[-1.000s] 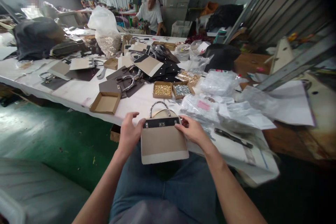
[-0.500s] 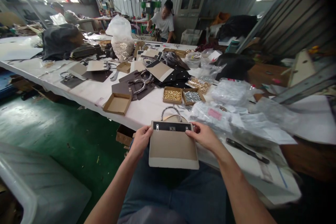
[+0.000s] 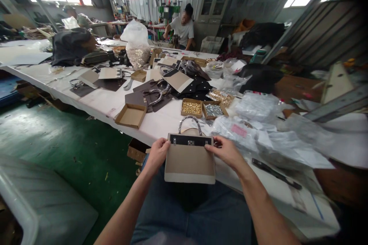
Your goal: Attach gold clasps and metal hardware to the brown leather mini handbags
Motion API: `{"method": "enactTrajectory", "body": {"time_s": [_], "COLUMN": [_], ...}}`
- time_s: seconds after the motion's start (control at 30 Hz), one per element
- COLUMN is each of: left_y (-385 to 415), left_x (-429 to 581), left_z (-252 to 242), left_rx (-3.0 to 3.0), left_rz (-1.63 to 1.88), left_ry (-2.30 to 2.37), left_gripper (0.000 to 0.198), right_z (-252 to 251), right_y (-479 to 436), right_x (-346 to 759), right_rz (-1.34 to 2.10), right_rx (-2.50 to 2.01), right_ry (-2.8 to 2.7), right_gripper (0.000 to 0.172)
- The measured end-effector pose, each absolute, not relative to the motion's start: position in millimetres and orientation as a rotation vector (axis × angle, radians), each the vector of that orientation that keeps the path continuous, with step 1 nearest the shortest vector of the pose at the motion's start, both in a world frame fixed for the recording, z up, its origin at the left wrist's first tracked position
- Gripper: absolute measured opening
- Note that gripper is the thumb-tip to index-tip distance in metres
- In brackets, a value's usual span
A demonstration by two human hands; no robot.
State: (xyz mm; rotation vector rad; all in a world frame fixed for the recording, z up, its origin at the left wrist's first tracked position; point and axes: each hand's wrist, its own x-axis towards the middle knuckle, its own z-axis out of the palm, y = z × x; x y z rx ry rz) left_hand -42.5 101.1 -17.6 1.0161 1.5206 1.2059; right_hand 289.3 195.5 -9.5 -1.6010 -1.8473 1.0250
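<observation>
A beige handbag panel (image 3: 189,160) with a black upper strip and small metal fittings is held above my lap at the table's front edge. My left hand (image 3: 156,155) pinches its upper left corner, thumb in front. At the upper right corner my right hand (image 3: 227,152) grips it the same way, with the thumb near a metal fitting. A wrapped, curved handle (image 3: 190,119) rises behind the panel's top edge. The fingers behind the panel are partly hidden.
Beyond the panel stand a box of gold-coloured pieces (image 3: 191,107) and a box of silver-coloured pieces (image 3: 213,110). An empty cardboard box (image 3: 131,115) sits left. Plastic bags (image 3: 258,105) and a dark tool (image 3: 276,173) lie right. A co-worker (image 3: 184,28) is across the table.
The view has shifted slightly, so the table's contents appear a little farther right and lower. Both hands keep hold of the panel, whose tilt has changed slightly.
</observation>
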Motion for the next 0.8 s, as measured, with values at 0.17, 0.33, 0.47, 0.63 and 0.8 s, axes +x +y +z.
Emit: {"method": "enactTrajectory", "body": {"time_s": [0.17,0.33,0.47,0.63,0.8], "left_y": [109,120,126,127,129], "left_x": [-44,-40,-39,-44,-45], "left_z": [-10,-8,-15,-23,-10], "left_rx": [0.843,0.665,0.72,0.846,1.039], "left_rz": [1.226,1.161,1.114,1.127,1.199], "left_ry": [1.369,1.193,1.24,1.371,1.504], "left_gripper": [0.041,0.051,0.056,0.055,0.044], "right_z": [12,23,9,2,-1], "right_y": [191,196,205,207,210], "right_x": [289,288,289,287,281], "right_rz": [1.467,1.774,1.658,1.459,1.291], "right_rx": [-1.475,-1.328,-1.334,-1.385,-1.487], "right_ry": [-1.624,-1.368,-1.386,-1.57,-1.688], "right_gripper": [0.051,0.057,0.051,0.047,0.045]}}
